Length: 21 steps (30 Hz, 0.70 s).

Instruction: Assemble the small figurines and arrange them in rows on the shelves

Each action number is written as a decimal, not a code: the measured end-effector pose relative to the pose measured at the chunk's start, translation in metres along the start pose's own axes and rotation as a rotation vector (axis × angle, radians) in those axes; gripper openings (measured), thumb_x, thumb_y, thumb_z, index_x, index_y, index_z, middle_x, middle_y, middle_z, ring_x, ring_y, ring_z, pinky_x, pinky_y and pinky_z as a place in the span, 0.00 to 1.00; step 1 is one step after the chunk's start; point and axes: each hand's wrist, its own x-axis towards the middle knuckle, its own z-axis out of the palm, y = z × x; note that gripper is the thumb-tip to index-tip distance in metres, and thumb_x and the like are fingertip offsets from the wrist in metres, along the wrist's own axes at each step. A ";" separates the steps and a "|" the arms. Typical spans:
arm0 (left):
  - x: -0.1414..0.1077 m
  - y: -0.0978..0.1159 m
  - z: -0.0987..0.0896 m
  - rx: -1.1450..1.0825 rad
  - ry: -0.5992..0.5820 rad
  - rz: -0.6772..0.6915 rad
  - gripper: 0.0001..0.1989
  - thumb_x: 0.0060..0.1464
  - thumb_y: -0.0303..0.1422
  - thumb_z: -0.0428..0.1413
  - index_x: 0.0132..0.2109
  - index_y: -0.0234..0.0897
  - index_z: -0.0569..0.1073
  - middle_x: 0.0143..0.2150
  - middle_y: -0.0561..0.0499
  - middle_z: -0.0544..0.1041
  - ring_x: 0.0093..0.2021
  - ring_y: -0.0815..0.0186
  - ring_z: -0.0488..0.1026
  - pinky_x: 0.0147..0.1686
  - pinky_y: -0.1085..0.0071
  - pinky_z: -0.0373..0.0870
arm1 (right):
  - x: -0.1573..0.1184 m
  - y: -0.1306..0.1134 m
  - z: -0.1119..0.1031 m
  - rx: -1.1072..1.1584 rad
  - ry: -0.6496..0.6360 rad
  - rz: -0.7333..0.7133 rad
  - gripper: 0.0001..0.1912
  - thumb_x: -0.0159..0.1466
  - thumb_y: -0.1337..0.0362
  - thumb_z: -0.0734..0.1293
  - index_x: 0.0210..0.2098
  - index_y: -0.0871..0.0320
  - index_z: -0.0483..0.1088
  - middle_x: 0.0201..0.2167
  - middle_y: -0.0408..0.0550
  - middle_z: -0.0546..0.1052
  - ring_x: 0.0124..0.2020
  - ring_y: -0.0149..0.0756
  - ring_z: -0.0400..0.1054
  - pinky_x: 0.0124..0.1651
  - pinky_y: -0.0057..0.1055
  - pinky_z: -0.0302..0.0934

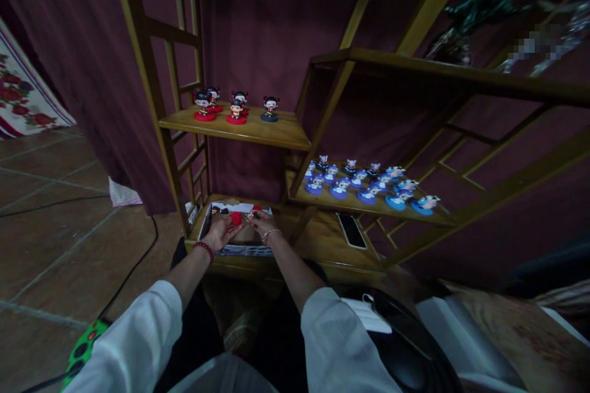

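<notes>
A shallow cardboard box [244,250] sits on the lowest shelf, with both hands over it. My left hand [221,232], wearing a red bead bracelet, has its fingers closed on a round red base [236,218]. My right hand [262,222], with a pale bracelet, pinches a small dark-haired figurine [251,215] beside that base. Whether base and figurine are joined cannot be made out. Another dark-haired figurine [215,211] lies in the box at its back left. A bit of red shows behind my right fingers.
Several dark-haired figurines on red or black bases stand on the upper left shelf [258,132]. Purple and blue figurines [341,187] crowd the middle shelf. A phone [352,231] lies at lower right. A green power strip [87,344] and cables are on the floor, left.
</notes>
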 end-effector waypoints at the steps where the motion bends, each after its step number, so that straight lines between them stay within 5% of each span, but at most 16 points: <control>1: 0.001 0.000 0.000 0.032 0.038 -0.003 0.07 0.55 0.22 0.44 0.34 0.30 0.66 0.28 0.46 0.72 0.28 0.69 0.73 0.30 0.73 0.73 | 0.000 0.001 0.000 -0.005 0.004 0.003 0.18 0.35 0.67 0.72 0.27 0.61 0.69 0.18 0.37 0.71 0.20 0.24 0.63 0.23 0.20 0.54; 21: 0.046 -0.017 0.001 0.473 0.297 -0.109 0.02 0.46 0.24 0.53 0.30 0.33 0.66 0.21 0.50 0.70 0.20 0.69 0.68 0.17 0.76 0.64 | 0.016 0.035 -0.014 -0.190 0.057 0.039 0.10 0.40 0.65 0.69 0.23 0.60 0.69 0.19 0.39 0.72 0.22 0.26 0.65 0.21 0.20 0.55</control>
